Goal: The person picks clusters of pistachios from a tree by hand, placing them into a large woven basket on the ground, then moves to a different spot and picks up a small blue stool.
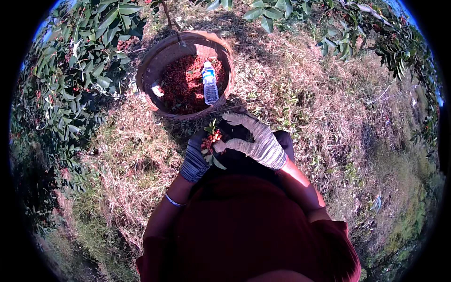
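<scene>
My left hand (197,157), in a striped knit glove, holds a cluster of small red berries (211,138) with several green leaves attached. The berries look like Sichuan peppercorns. Its fingers are partly hidden in shadow and behind the cluster. My right hand (259,141), gloved too, is spread beside the cluster at the right. One of its fingertips overlaps the cluster's edge; whether it touches the berries I cannot tell. Just beyond both hands is a round woven basket (230,75), holding many loose red berries (179,79). A clear plastic water bottle (210,84) lies on top of them.
Leafy branches (102,42) with red berries crowd the left side. More foliage (338,38) hangs at the upper right. Dry grass (317,116) covers the ground. A thin stick or hook (171,17) rises at the basket's far rim.
</scene>
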Available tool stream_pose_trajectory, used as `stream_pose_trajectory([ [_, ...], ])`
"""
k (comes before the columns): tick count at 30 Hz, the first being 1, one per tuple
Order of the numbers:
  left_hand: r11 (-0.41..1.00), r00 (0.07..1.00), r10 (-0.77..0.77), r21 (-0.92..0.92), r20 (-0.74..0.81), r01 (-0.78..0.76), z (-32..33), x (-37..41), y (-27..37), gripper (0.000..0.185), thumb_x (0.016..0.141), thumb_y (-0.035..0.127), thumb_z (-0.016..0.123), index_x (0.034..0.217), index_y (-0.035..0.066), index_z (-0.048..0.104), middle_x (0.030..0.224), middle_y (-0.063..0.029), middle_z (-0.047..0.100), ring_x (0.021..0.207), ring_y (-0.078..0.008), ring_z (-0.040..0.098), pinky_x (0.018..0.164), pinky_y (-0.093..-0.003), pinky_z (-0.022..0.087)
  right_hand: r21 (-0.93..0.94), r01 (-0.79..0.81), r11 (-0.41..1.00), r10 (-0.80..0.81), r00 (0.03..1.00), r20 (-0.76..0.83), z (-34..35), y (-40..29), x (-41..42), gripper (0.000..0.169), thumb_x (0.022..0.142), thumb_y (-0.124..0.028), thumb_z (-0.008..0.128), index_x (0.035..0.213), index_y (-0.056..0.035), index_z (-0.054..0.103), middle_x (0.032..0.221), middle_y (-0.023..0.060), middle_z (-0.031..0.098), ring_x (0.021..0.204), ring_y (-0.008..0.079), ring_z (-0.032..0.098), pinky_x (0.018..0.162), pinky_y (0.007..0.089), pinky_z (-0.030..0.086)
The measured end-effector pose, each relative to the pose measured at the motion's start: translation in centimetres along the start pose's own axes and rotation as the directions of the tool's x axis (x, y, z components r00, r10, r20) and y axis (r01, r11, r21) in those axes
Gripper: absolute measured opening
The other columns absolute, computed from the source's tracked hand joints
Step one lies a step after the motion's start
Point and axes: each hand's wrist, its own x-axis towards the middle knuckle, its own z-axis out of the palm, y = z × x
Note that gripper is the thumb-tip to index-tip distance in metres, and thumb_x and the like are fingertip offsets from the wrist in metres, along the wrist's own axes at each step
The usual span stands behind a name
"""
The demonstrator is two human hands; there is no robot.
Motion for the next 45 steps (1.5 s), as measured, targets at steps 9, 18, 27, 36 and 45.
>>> stream_pose_trajectory([
  [9,0.989,0.998,0.067,0.128,0.020,-0.069,0.0,0.9,-1.8,0.033,0.084,0.008,0.053,0.116,0.003,0.047,0.091,-0.0063,0.061,0.082,-0.0104,0.060,0.061,-0.0212,0.051,0.028,0.074,0.997,-0.075,0.995,0.068,0.3,0.3,1.6,0.054,0.073,-0.024,0.073,0.121,-0.0076,0.052,0.122,0.0157,0.051,0.115,0.0310,0.048,0.097,0.0384,0.038],
  [18,0.988,0.987,0.148,0.049,-0.061,-0.145,0.5,1.8,-2.9,0.021,0.087,0.011,0.046,0.106,0.004,0.051,0.077,0.0003,0.058,0.066,-0.0057,0.054,0.057,-0.0192,0.046,0.059,0.327,0.943,-0.330,0.942,0.056,2.3,3.3,1.8,0.033,0.077,-0.018,0.068,0.109,-0.0124,0.062,0.126,0.0137,0.049,0.113,0.0335,0.048,0.095,0.0401,0.039],
  [27,0.880,0.958,0.161,0.475,-0.236,-0.031,-1.7,2.0,-4.6,0.020,0.077,0.002,0.058,0.097,0.001,0.055,0.079,-0.0076,0.064,0.070,-0.0171,0.062,0.065,-0.0284,0.052,-0.216,0.059,0.975,-0.053,0.998,0.032,3.1,3.2,1.6,0.034,0.082,-0.024,0.061,0.112,-0.0092,0.056,0.111,0.0161,0.057,0.106,0.0339,0.053,0.091,0.0393,0.043],
  [36,0.627,0.955,0.200,0.777,-0.219,0.047,-1.8,1.4,-0.9,0.039,0.070,0.018,0.070,0.103,0.002,0.055,0.081,-0.0168,0.063,0.074,-0.0347,0.062,0.064,-0.0419,0.049,-0.202,-0.027,0.979,0.019,0.999,-0.039,5.2,5.6,1.0,0.028,0.076,-0.018,0.063,0.102,-0.0054,0.060,0.100,0.0180,0.061,0.092,0.0354,0.059,0.080,0.0403,0.048],
  [45,0.543,0.980,0.192,0.838,-0.049,-0.064,-4.0,4.0,-3.4,0.040,0.072,0.020,0.068,0.106,0.004,0.054,0.083,-0.0185,0.063,0.078,-0.0370,0.061,0.067,-0.0428,0.049,-0.046,-0.132,0.990,0.133,0.991,0.031,4.5,4.9,0.6,0.021,0.079,-0.015,0.060,0.095,-0.0020,0.062,0.091,0.0189,0.062,0.087,0.0360,0.060,0.076,0.0400,0.049],
])
